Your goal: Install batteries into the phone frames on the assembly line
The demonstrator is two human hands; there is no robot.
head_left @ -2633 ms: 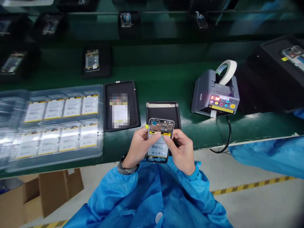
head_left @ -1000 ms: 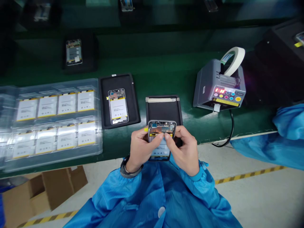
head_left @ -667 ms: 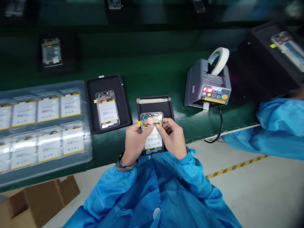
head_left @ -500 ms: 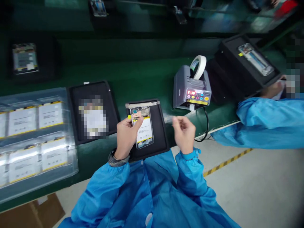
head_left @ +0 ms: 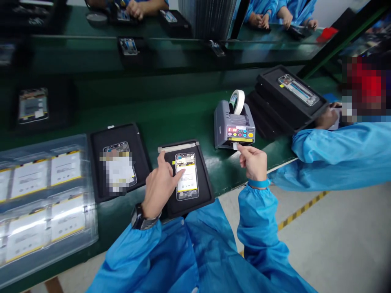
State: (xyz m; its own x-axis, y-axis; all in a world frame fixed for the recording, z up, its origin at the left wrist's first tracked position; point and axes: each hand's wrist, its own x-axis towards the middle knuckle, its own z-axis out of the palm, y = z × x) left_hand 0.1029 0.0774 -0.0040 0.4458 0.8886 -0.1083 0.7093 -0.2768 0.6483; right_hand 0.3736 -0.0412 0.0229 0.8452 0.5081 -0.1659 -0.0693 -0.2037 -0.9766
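Note:
My left hand (head_left: pixel 160 185) rests at the left side of a black foam tray (head_left: pixel 206 187), fingers spread. Its thumb lies over the white battery (head_left: pixel 190 179) in an opened phone (head_left: pixel 187 196), and its index finger reaches the tray's upper left corner. A pale strip (head_left: pixel 179 147) runs along the tray's top edge. With thumb and index finger pinched, my right hand (head_left: pixel 253 162) grips the short white piece of tape (head_left: pixel 235 146) at the front of a grey tape dispenser (head_left: pixel 224 128). A white tape roll (head_left: pixel 240 101) stands on top of the dispenser.
On the left are a clear plastic tray (head_left: pixel 91 219) of batteries and another black tray (head_left: pixel 142 162) with an opened phone. Stacked black trays (head_left: pixel 265 83) stand at the right, beside a co-worker's blue sleeve (head_left: pixel 342 148). A shelf (head_left: pixel 177 75) spans the back.
My right hand has moved from beside the tray to the tape at the dispenser. My left hand's fingers have spread, loosening from the phone's edge. The camera view has shifted upward.

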